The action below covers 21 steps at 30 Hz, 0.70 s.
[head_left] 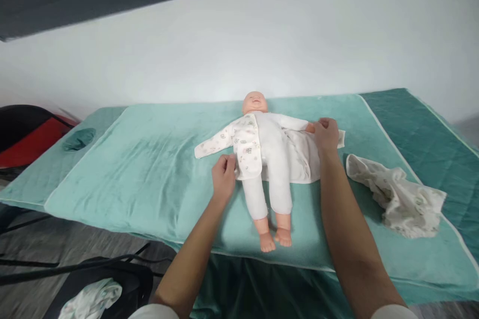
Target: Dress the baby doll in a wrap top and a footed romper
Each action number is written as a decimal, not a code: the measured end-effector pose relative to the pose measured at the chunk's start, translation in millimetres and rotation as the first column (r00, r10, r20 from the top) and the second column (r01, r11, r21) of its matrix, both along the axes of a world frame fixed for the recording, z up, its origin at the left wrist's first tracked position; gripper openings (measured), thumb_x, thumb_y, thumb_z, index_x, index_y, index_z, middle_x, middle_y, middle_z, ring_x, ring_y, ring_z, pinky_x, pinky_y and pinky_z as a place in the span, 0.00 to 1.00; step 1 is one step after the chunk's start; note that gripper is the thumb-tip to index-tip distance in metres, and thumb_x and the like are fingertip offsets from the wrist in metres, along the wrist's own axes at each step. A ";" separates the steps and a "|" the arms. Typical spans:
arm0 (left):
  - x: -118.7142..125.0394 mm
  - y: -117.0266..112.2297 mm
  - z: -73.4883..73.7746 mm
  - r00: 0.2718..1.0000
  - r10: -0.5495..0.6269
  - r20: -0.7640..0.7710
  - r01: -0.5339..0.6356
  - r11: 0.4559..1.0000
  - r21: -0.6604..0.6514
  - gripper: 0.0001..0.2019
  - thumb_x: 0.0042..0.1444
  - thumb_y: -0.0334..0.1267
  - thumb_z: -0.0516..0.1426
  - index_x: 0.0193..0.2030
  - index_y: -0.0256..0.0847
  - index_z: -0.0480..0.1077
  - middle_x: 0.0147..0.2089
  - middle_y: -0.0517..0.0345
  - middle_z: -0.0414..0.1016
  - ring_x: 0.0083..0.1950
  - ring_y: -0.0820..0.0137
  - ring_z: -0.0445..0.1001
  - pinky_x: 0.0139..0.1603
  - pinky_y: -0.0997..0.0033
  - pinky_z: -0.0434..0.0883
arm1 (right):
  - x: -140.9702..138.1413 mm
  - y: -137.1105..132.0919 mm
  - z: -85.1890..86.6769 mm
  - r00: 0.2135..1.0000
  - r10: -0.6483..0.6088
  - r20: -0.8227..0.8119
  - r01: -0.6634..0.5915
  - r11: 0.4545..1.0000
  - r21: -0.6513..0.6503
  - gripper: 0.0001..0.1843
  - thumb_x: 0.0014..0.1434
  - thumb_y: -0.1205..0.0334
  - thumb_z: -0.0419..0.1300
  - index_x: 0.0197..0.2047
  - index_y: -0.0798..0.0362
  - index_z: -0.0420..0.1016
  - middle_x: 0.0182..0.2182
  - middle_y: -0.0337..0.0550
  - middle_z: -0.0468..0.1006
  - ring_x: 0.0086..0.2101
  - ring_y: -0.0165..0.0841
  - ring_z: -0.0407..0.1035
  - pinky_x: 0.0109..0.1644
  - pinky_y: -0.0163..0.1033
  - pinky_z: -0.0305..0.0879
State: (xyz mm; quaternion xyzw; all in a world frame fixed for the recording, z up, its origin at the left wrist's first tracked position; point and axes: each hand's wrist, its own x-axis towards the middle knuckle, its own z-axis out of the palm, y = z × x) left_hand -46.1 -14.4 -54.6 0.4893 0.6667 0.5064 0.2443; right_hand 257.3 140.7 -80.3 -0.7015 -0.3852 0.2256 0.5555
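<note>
A baby doll point(275, 144) in white clothing lies on its back, with its head toward the wall and its bare feet toward me. A printed baby jacket point(247, 152) covers its chest on the left side, with that sleeve stretched out sideways. The jacket's other half lies spread beneath the doll on the right. My left hand point(223, 176) is closed at the jacket's lower left edge, pinching the cloth. Beside the doll's outstretched arm, my right hand point(327, 133) is closed at the doll's hand, with the other sleeve's end showing just behind it.
A crumpled printed baby garment point(402, 197) lies on the right of the green-covered bed point(157, 159). A face hole point(79, 139) shows at the bed's left end. The white wall rises behind. At lower left, a dark chair point(127, 279) holds another cloth point(92, 300); a red-and-black chair point(35, 142) stands farther left.
</note>
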 end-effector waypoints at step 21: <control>53.5 126.3 59.8 0.688 -0.368 -0.626 0.422 0.904 -0.069 0.18 0.70 0.39 0.48 0.61 0.38 0.70 0.69 0.43 0.70 0.74 0.58 0.64 0.74 0.53 0.63 | 5.7 -2.9 25.5 0.387 0.159 -0.908 0.126 0.967 0.223 0.07 0.61 0.72 0.54 0.36 0.56 0.72 0.34 0.47 0.82 0.39 0.31 0.82 0.43 0.33 0.81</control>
